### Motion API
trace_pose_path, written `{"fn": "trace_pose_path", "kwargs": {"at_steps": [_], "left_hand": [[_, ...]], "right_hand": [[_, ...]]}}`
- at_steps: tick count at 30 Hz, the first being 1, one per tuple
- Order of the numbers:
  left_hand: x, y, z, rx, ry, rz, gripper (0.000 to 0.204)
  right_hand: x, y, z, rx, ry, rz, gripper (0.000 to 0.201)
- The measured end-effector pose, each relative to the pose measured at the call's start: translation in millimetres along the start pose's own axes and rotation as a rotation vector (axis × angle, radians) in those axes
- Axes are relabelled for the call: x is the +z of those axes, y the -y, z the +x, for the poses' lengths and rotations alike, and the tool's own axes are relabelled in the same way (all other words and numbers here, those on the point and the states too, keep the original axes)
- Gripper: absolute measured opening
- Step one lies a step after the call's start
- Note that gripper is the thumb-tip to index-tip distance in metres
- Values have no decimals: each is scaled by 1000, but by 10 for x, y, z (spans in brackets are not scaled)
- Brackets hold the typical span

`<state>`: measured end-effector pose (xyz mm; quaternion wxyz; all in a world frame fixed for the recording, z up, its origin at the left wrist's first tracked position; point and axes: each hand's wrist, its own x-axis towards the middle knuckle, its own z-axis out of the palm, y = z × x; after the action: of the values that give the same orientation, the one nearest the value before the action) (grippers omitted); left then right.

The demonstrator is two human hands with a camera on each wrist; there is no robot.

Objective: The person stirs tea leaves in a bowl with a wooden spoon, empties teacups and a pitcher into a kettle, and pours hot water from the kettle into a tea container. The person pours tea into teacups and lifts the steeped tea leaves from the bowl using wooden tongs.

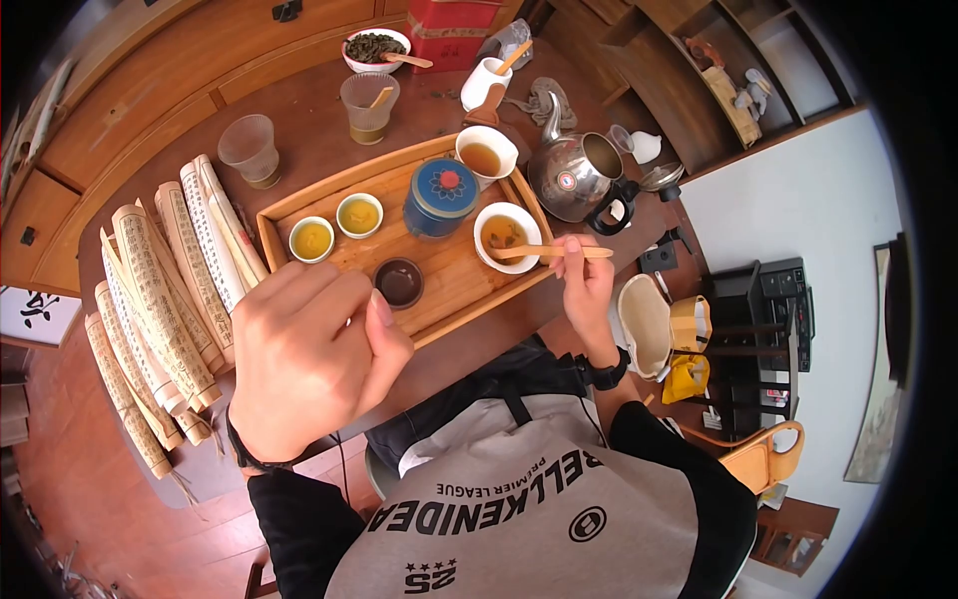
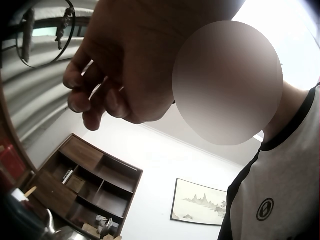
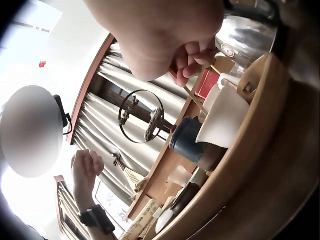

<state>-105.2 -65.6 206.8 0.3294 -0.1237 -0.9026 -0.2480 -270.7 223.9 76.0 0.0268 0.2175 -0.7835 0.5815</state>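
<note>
Wooden spoon [image 1: 534, 251] is lying near-horizontal across the head view, its long axis running left to right; its scoop end is pointing left, dipping into a white bowl [image 1: 535, 235] at the tray's right side, and its handle tip is pointing right, past the fingers. Right hand [image 1: 587, 292] is pinching the handle between thumb and fingers. White bowl is holding amber liquid with some leaf bits. White pitcher [image 1: 509, 160] is standing just beyond it, holding amber liquid too. Blue canister [image 1: 436, 217] is sitting left of both, lid on. Two small cups [image 1: 357, 232] are standing side by side farther left, holding yellow liquid. Small dark dish [image 1: 399, 284] is sitting nearer the person; contents can't be told. All are resting on the wooden tray [image 1: 449, 296]. Left hand [image 1: 314, 354] is hovering raised over the tray's near left side, fingers loosely curled, gripping nothing. Steel kettle [image 1: 567, 181] is standing right of the tray. Beyond the tray, a leaf bowl [image 1: 403, 42] is holding dark leaves and a wooden scoop [image 1: 411, 60]. Scrolls [image 1: 160, 299] are lying left of the tray.
</note>
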Motion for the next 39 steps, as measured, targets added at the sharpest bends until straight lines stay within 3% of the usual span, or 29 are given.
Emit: {"fn": "trace_pose_path", "kwargs": {"at_steps": [3,9,16,25,29,31,39], "left_hand": [[-6,5,-7,8,7,-7,26],[-29,-8,-5,2,22,2,26],[-23,0,-12,11,19,-8,27],[-3,-2,-9,22,-3,-8,28],[-9,-8,-9,18,12,-2,29],[-12,-10,-14,21,11,4,30],[1,-8,-13,21,1,-3,30]], "right_hand": [[45,-78,3,-68,9,-129,26],[-44,19,56,-39,-73,-115,25],[27,-23,36,-28,-42,-192,26],[-3,120,30,-33,17,-81,26],[46,-28,23,21,52,-92,25],[47,-29,25,-27,-33,-141,27],[50,8,73,-21,-38,-114,24]]}}
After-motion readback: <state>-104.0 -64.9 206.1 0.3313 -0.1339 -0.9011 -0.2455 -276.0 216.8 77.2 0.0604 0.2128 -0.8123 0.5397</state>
